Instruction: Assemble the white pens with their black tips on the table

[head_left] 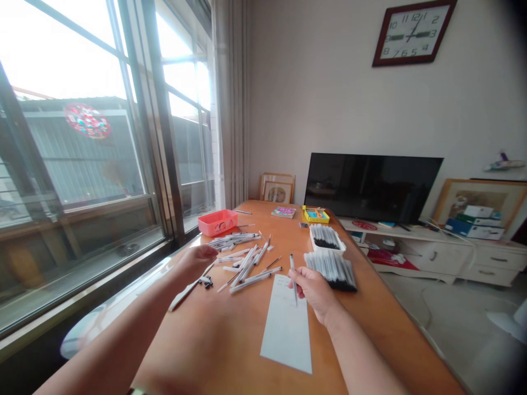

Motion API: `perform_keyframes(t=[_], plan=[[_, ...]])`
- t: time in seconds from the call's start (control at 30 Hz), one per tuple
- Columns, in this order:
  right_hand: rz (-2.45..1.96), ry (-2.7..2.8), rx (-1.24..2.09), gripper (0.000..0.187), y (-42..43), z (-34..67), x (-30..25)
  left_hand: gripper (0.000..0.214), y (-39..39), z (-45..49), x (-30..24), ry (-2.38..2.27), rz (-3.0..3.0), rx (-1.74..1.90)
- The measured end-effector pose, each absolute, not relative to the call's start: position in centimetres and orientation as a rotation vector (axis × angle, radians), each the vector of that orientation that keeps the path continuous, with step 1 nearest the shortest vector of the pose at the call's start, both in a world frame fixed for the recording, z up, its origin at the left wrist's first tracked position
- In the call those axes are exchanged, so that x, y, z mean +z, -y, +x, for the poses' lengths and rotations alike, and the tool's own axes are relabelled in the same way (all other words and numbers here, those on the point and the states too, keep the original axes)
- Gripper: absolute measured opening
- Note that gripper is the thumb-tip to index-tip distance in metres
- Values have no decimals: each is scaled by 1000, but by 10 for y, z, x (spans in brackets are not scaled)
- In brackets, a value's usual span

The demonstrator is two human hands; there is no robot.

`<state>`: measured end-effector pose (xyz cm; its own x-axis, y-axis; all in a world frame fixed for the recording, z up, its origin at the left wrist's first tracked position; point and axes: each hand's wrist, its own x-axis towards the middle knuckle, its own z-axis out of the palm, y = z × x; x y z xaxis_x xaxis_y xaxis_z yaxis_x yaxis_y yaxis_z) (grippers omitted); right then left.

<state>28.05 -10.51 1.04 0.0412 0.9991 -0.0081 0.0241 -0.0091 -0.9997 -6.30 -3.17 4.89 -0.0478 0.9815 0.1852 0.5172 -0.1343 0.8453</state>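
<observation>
Head view: the right hand (pixel 310 288), right of the lower center, pinches 1 ballpoint pen (pixel 295 293) between thumb and fingers. The pen stands near-upright over the upper part of a paper sheet (pixel 287 334). Its barrel is slim, straight and pale, with a dark upper end; the lower end narrows to a point. Contact between point and paper cannot be confirmed.

The left hand (pixel 202 254), left of center, has its fingers bent beside the loose pens (pixel 249 269). Whether it grips an item cannot be determined.

The paper sheet is a white, matte, narrow rectangle with faint handwriting near its top edge. The loose pens are frosted, translucent plastic tubes, lying crosswise at center. Small black caps (pixel 206 281) lie in a cluster below the left hand. A thin rod (pixel 274 262) with a dark tip lies just right of the loose pens.

Right of center, a bundle of pens (pixel 329 266) forms a dense, ribbed block of clear barrels with black ends aligned toward the lower edge. Just above it, a white plastic tray (pixel 336 251) holds further pens in the same arrangement. Left of center is a coral-pink plastic box (pixel 218 222), rectangular with rounded corners. A yellow box (pixel 316 215) and a printed booklet (pixel 283 212) lie at the far end of the tabletop (pixel 209 340), which is orange-brown, smooth and slightly glossy.
</observation>
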Motion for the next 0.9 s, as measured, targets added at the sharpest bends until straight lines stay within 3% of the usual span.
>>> perform_keyframes(t=[0.1, 0.37, 0.7, 0.9], plan=[[-1252, 1198, 1177, 36, 107, 277, 13, 23, 31, -94, 29, -1702, 2030, 848], [-1244, 1214, 1174, 35, 111, 276, 16, 25, 35, -106, 13, -1821, 2253, 543], [-1238, 1201, 1176, 35, 105, 276, 10, 19, 21, -103, 6, -1927, 2240, 476], [-1242, 1190, 1167, 35, 106, 278, 12, 14, 16, -106, 11, -1833, 2138, 642]])
